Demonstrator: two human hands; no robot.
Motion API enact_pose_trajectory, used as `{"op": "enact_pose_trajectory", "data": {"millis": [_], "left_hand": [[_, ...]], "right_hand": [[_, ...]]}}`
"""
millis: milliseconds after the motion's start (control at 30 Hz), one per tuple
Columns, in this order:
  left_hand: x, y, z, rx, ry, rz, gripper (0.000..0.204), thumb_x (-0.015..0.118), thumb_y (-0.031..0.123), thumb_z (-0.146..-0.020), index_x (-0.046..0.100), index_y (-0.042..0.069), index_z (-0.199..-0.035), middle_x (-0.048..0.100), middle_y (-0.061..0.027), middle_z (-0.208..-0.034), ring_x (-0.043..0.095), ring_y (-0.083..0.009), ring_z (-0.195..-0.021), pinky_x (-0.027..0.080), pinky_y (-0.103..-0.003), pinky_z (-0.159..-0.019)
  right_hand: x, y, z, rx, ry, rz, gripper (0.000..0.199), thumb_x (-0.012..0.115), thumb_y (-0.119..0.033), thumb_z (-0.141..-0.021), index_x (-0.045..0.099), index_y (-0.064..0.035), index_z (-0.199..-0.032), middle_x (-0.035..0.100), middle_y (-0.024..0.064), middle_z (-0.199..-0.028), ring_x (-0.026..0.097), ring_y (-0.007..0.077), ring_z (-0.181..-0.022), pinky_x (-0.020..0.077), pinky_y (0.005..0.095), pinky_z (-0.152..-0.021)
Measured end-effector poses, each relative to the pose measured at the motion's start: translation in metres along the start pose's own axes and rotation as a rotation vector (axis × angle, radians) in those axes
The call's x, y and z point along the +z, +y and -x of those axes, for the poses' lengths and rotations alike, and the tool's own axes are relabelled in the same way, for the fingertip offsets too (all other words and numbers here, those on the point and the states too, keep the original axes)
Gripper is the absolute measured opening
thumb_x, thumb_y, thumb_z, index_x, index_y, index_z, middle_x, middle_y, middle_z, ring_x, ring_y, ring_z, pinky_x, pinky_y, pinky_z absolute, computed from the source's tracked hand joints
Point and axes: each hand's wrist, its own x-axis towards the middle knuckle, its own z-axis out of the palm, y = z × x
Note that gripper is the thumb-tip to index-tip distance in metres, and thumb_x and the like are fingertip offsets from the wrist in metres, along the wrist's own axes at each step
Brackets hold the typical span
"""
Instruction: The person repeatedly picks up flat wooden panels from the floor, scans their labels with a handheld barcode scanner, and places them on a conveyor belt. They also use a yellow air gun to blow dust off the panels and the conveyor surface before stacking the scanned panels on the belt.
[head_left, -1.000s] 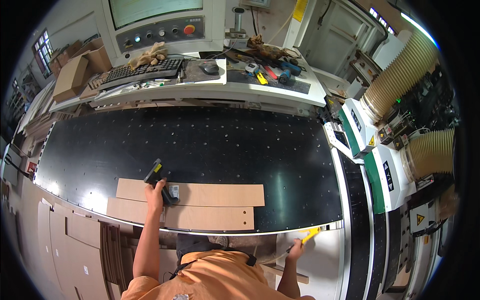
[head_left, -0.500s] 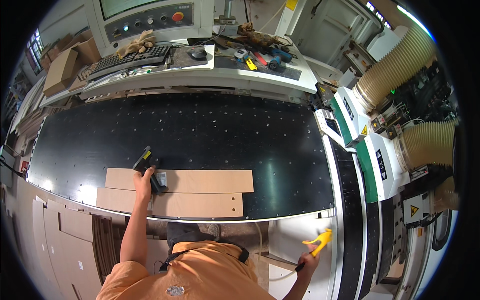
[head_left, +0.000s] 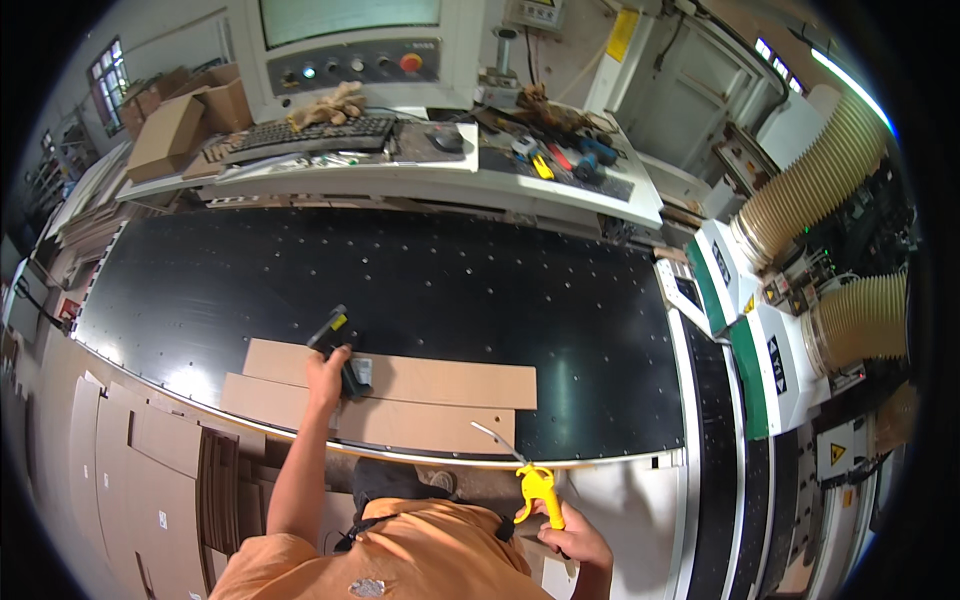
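Note:
In my left hand [head_left: 326, 372] is a dark handheld scanner [head_left: 352, 378] with a yellow label on its head, held over the boards near a small white label [head_left: 364, 371]. Two light-brown wooden boards lie side by side on the black table: the farther board [head_left: 450, 382] and the nearer board [head_left: 420, 424], which has small holes at its right end. My right hand [head_left: 578, 538] grips a yellow air blow gun [head_left: 539, 490] by its handle, close to the front edge of the table. Its thin metal nozzle reaches over the right end of the nearer board.
The black table [head_left: 420, 290] is dotted with small studs. A machine with ribbed hoses [head_left: 855, 320] stands along its right side. Behind is a white desk [head_left: 420, 160] with a keyboard [head_left: 310, 138], gloves and tools. Stacked panels [head_left: 150, 480] lean at the left.
My right hand has brought the air blow gun left and toward the boards, turning its nozzle into view. My left hand still holds the scanner over the boards. The whole view has shifted slightly.

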Motion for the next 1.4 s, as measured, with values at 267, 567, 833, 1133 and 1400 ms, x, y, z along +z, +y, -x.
{"op": "enact_pose_trajectory", "data": {"millis": [267, 567, 833, 1133, 1400], "left_hand": [[-0.004, 0.013, 0.003, -0.096, -0.035, -0.032, 0.032, 0.072, 0.024, -0.081, 0.068, -0.007, -0.088, 0.064, -0.0036, -0.076, 0.056, -0.0106, -0.069, 0.046, -0.029, -0.063], [-0.005, 0.013, 0.004, -0.059, -0.039, -0.12, 0.032, 0.072, 0.024, -0.081, 0.069, -0.007, -0.09, 0.065, -0.0045, -0.077, 0.058, -0.0119, -0.07, 0.047, -0.03, -0.065], [0.012, -0.01, -0.01, -0.014, -0.044, 0.029, 0.032, 0.07, 0.025, -0.084, 0.07, -0.005, -0.097, 0.064, -0.0015, -0.08, 0.056, -0.0104, -0.069, 0.045, -0.028, -0.061], [0.016, -0.043, -0.02, 0.002, -0.065, -0.02, 0.035, 0.066, 0.023, -0.089, 0.073, -0.007, -0.105, 0.071, -0.0077, -0.095, 0.061, -0.0131, -0.083, 0.047, -0.028, -0.076], [0.025, -0.068, -0.021, -0.068, -0.034, 0.003, 0.035, 0.068, 0.027, -0.091, 0.073, -0.006, -0.1, 0.07, -0.0064, -0.089, 0.059, -0.0112, -0.077, 0.047, -0.026, -0.07]], "right_hand": [[0.022, -0.029, -0.035, 0.025, -0.304, 0.167, 0.04, 0.062, -0.019, -0.096, 0.053, -0.0081, -0.134, 0.055, -0.0038, -0.087, 0.046, 0.0054, -0.065, 0.0407, 0.0227, -0.059], [0.031, -0.022, -0.027, -0.042, -0.442, 0.042, 0.042, 0.045, -0.038, -0.105, 0.054, -0.0085, -0.133, 0.041, -0.0071, -0.066, 0.037, 0.0035, -0.055, 0.0324, 0.0215, -0.054], [-0.032, 0.032, -0.02, 0.252, 0.136, -0.147, 0.058, 0.025, -0.057, -0.106, 0.062, -0.0126, -0.113, 0.051, -0.0045, -0.07, 0.036, 0.0049, -0.047, 0.0304, 0.0222, -0.046], [-0.078, 0.076, -0.034, -0.091, 0.869, -0.351, 0.048, 0.032, -0.052, -0.106, 0.051, -0.0075, -0.104, 0.053, 0.0042, -0.084, 0.045, 0.0102, -0.039, 0.0356, 0.0277, -0.034], [-0.042, 0.097, -0.053, -0.097, 0.659, -0.343, 0.042, 0.031, -0.044, -0.108, 0.051, -0.0102, -0.092, 0.046, 0.0, -0.066, 0.042, 0.0095, -0.039, 0.0341, 0.0262, -0.038]]}}
